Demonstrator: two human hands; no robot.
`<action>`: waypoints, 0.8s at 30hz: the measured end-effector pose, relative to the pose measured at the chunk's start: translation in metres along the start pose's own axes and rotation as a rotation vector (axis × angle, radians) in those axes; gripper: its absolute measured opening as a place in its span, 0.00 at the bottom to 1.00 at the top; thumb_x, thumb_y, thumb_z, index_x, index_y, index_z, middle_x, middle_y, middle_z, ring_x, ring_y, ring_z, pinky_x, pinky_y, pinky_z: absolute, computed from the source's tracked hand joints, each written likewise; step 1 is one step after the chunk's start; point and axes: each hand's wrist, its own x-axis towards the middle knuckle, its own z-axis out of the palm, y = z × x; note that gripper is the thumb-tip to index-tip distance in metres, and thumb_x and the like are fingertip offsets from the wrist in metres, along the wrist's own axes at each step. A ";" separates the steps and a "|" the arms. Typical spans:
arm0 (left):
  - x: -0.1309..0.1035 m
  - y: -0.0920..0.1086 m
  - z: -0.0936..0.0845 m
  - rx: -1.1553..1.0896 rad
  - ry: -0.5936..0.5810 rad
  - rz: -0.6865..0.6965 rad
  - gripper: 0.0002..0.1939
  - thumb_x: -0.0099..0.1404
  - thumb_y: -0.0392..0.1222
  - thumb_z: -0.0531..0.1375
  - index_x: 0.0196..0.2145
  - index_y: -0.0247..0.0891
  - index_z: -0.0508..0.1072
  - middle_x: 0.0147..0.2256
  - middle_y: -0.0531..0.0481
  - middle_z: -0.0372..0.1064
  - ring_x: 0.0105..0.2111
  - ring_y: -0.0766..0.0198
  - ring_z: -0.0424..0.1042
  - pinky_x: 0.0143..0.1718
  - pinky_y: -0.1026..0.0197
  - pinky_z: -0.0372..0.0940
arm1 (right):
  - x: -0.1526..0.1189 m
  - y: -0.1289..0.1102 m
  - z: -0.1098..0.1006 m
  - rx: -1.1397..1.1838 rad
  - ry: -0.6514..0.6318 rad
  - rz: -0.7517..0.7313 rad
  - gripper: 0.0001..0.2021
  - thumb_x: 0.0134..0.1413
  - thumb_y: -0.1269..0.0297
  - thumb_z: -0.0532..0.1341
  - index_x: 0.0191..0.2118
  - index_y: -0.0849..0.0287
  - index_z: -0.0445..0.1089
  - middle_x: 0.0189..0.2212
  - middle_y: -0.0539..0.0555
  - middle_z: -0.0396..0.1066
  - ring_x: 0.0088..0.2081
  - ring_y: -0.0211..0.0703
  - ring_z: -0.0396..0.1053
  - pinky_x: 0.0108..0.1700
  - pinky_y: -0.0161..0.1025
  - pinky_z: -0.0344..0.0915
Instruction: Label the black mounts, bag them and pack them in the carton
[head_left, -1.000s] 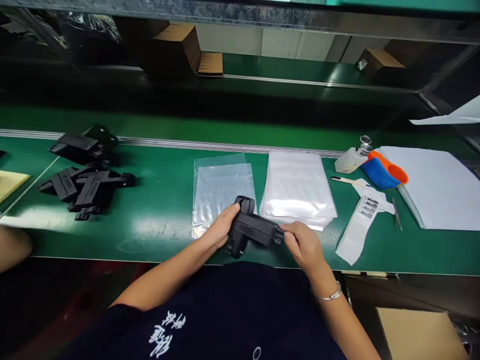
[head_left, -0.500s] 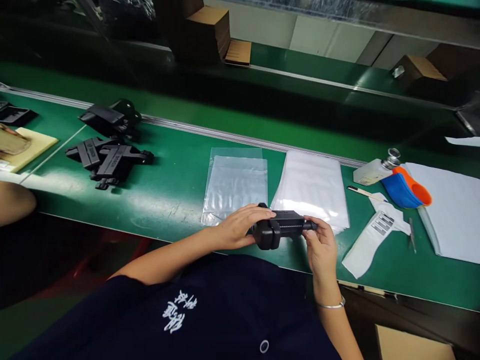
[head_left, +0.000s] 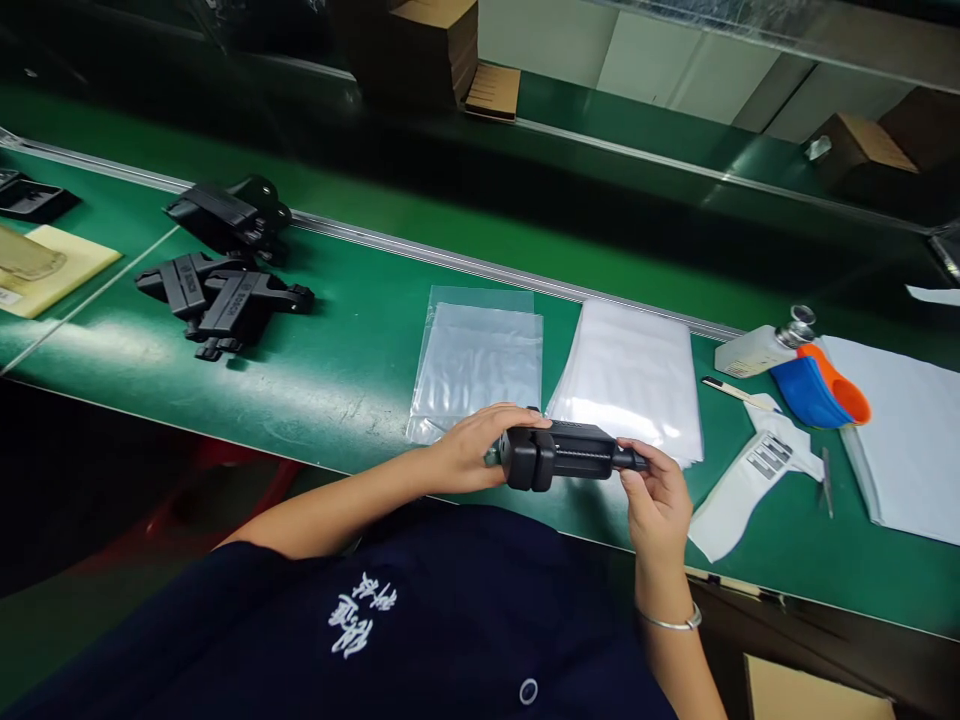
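Observation:
A black plastic clamp-like device (head_left: 579, 450) is held between my hands above the front edge of the green bench. It has thick jaws at its left end, a ribbed bar along its side and a tapered knob (head_left: 628, 458) at its right end. My left hand (head_left: 474, 448) wraps round the jaw end, thumb side hidden in part. With fingertips pinched on the knob, my right hand (head_left: 658, 492) grips the other end. Behind the device lie clear plastic bags (head_left: 480, 350) and a stack of whitish plastic sleeves (head_left: 630, 360).
Several similar black devices (head_left: 232, 300) are piled to the left, beside a yellow pad (head_left: 71, 262). On the right are a pump bottle (head_left: 750, 352), a blue-and-orange holder (head_left: 814, 390), a label strip (head_left: 742, 490), tweezers (head_left: 826, 482) and white sheets (head_left: 915, 440). Cardboard boxes (head_left: 435, 50) stand on the shelf.
My right hand has shifted slightly right and down with the knob, and the device has tilted a little. Another person's arm at the left edge has gone out of view.

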 end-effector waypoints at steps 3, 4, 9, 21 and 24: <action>-0.003 -0.002 -0.001 -0.037 -0.006 -0.083 0.35 0.59 0.38 0.64 0.62 0.41 0.57 0.55 0.39 0.69 0.55 0.52 0.70 0.56 0.50 0.65 | 0.001 -0.007 -0.006 -0.097 -0.047 -0.065 0.13 0.59 0.66 0.62 0.51 0.52 0.70 0.47 0.57 0.74 0.48 0.48 0.73 0.48 0.48 0.73; -0.003 -0.002 -0.002 -0.008 -0.010 -0.054 0.35 0.59 0.38 0.64 0.62 0.41 0.57 0.55 0.39 0.70 0.56 0.52 0.70 0.57 0.49 0.64 | 0.002 -0.007 -0.008 -0.139 -0.063 -0.084 0.14 0.59 0.66 0.62 0.51 0.52 0.70 0.47 0.57 0.74 0.49 0.49 0.73 0.50 0.49 0.72; -0.006 -0.004 -0.008 0.193 -0.070 0.131 0.25 0.64 0.34 0.57 0.58 0.45 0.62 0.54 0.44 0.72 0.58 0.56 0.67 0.64 0.43 0.54 | 0.002 0.002 -0.010 -0.244 -0.077 -0.141 0.15 0.59 0.66 0.63 0.52 0.52 0.69 0.50 0.58 0.73 0.53 0.51 0.71 0.54 0.53 0.70; 0.001 0.011 0.004 -0.558 0.251 -0.595 0.32 0.56 0.60 0.64 0.51 0.37 0.69 0.45 0.43 0.73 0.42 0.53 0.73 0.42 0.57 0.68 | 0.008 -0.032 -0.005 -0.669 -0.248 -0.635 0.15 0.67 0.60 0.53 0.56 0.53 0.65 0.38 0.58 0.75 0.36 0.48 0.73 0.35 0.43 0.70; 0.000 0.010 0.009 -0.624 0.289 -0.622 0.33 0.56 0.62 0.64 0.50 0.36 0.69 0.43 0.44 0.72 0.41 0.56 0.72 0.39 0.60 0.66 | 0.010 -0.032 0.001 -0.714 -0.228 -0.757 0.15 0.69 0.58 0.49 0.53 0.54 0.65 0.30 0.55 0.72 0.28 0.45 0.68 0.27 0.40 0.63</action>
